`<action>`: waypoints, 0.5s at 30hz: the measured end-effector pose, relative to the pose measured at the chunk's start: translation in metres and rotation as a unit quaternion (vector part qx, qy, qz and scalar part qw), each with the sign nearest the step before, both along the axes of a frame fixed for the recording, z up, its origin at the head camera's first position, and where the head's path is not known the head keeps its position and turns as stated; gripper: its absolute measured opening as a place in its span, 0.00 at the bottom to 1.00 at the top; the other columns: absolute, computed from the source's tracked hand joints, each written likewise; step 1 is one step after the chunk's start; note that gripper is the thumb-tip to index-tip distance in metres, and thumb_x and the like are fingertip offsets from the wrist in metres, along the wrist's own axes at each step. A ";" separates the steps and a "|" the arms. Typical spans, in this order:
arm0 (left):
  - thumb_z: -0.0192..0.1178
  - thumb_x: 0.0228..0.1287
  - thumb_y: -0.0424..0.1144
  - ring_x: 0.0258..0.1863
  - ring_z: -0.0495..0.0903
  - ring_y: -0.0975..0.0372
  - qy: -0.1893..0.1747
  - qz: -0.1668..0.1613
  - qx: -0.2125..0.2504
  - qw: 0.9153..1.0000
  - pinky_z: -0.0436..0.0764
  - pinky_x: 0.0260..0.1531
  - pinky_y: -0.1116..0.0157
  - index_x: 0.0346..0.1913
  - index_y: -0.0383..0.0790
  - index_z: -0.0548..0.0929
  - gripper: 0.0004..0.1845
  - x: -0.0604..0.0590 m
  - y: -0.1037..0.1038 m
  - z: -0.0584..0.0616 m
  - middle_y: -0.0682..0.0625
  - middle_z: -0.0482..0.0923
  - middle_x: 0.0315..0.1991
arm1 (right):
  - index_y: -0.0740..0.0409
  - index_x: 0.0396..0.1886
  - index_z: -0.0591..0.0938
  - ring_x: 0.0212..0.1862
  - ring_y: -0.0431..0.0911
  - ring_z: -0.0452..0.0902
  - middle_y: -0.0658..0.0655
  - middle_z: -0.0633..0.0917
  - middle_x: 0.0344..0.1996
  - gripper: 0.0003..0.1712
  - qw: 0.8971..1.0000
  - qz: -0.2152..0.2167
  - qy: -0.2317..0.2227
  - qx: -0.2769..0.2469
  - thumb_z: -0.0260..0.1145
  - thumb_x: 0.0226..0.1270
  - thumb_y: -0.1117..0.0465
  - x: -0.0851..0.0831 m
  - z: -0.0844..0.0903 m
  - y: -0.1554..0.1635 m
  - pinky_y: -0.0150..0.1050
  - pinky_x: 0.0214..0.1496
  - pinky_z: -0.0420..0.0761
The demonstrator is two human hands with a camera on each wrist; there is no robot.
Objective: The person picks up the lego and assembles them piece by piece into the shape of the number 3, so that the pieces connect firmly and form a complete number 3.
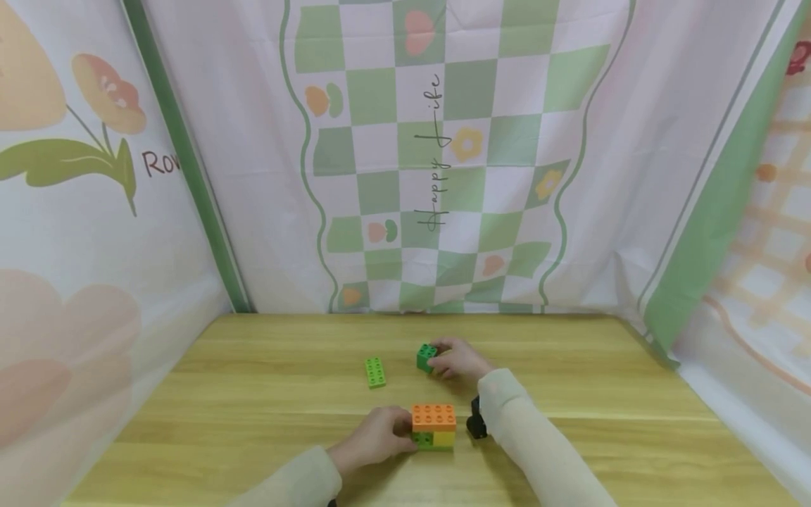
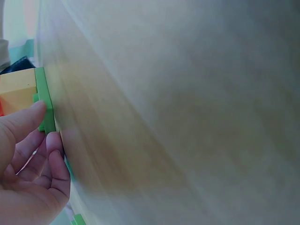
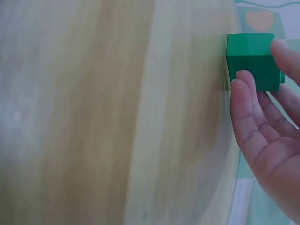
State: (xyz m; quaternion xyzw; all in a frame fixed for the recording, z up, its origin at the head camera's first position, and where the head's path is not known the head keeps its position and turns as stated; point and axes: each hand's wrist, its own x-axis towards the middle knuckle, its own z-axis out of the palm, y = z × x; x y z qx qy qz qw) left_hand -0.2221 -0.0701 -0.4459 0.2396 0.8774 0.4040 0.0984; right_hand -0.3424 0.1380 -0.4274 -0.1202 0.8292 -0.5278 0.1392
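Near the front middle of the table stands a small toy-brick build (image 1: 434,419): an orange brick on top, a yellow brick and some green below, a light green base. My left hand (image 1: 379,434) grips its left side; in the left wrist view the thumb (image 2: 33,117) presses on the green base (image 2: 46,101). Farther back, my right hand (image 1: 461,359) pinches a dark green brick (image 1: 426,358) with studs on top. The right wrist view shows that brick (image 3: 253,61) between thumb and fingers. Whether it touches the table is hard to tell.
A flat light green brick (image 1: 375,372) lies left of the dark green one. Close to the right wrist is a black object (image 1: 477,420), partly hidden by the sleeve. Printed cloth (image 1: 424,155) hangs behind the wooden table (image 1: 253,394) and on both sides.
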 end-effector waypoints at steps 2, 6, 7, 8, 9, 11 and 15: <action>0.69 0.50 0.35 0.44 0.76 0.64 0.001 0.000 0.000 1.000 0.73 0.50 0.59 0.42 0.42 0.83 0.14 0.000 0.000 0.000 0.57 0.80 0.40 | 0.70 0.61 0.68 0.34 0.48 0.78 0.63 0.75 0.47 0.30 1.000 0.000 0.000 0.000 0.65 0.60 0.66 0.000 0.000 0.000 0.41 0.35 0.80; 0.69 0.49 0.35 0.44 0.76 0.64 0.005 -0.005 0.002 1.000 0.73 0.49 0.59 0.42 0.42 0.83 0.14 0.001 0.000 0.001 0.56 0.80 0.40 | 0.70 0.60 0.68 0.34 0.48 0.78 0.62 0.75 0.46 0.29 1.000 -0.003 0.002 -0.001 0.65 0.60 0.66 0.000 0.002 0.001 0.41 0.36 0.80; 0.69 0.50 0.35 0.44 0.76 0.64 0.006 -0.006 0.002 1.000 0.73 0.49 0.59 0.42 0.41 0.83 0.14 0.001 0.000 0.001 0.56 0.80 0.40 | 0.70 0.60 0.68 0.34 0.49 0.78 0.62 0.76 0.46 0.29 1.000 -0.004 0.003 0.000 0.65 0.60 0.66 0.000 0.002 0.001 0.41 0.36 0.80; 0.69 0.50 0.35 0.43 0.76 0.64 0.005 -0.006 0.002 1.000 0.73 0.49 0.59 0.42 0.41 0.83 0.14 0.001 0.000 0.001 0.56 0.80 0.40 | 0.69 0.60 0.69 0.34 0.49 0.78 0.62 0.76 0.45 0.29 1.000 -0.005 0.005 0.000 0.64 0.60 0.66 0.001 0.003 0.002 0.42 0.36 0.80; 0.69 0.49 0.35 0.43 0.76 0.64 0.004 -0.006 0.002 1.000 0.73 0.49 0.59 0.42 0.42 0.83 0.14 0.000 0.000 0.001 0.56 0.80 0.40 | 0.69 0.60 0.69 0.33 0.49 0.78 0.62 0.76 0.45 0.28 1.000 -0.006 0.008 0.000 0.64 0.60 0.66 0.001 0.003 0.002 0.42 0.36 0.80; 0.69 0.50 0.35 0.44 0.76 0.64 0.001 -0.005 0.002 1.000 0.73 0.49 0.59 0.42 0.42 0.83 0.14 0.000 0.000 0.001 0.56 0.80 0.40 | 0.69 0.59 0.70 0.33 0.49 0.78 0.61 0.76 0.45 0.28 1.000 -0.006 0.013 0.000 0.64 0.60 0.66 0.002 0.004 0.004 0.42 0.35 0.80; 0.69 0.50 0.35 0.45 0.76 0.63 -0.006 -0.002 0.004 1.000 0.73 0.49 0.59 0.42 0.42 0.83 0.14 0.000 0.000 0.001 0.56 0.79 0.41 | 0.70 0.59 0.70 0.34 0.49 0.78 0.62 0.76 0.45 0.28 1.000 0.000 0.019 -0.005 0.64 0.60 0.66 0.005 0.008 0.007 0.43 0.36 0.80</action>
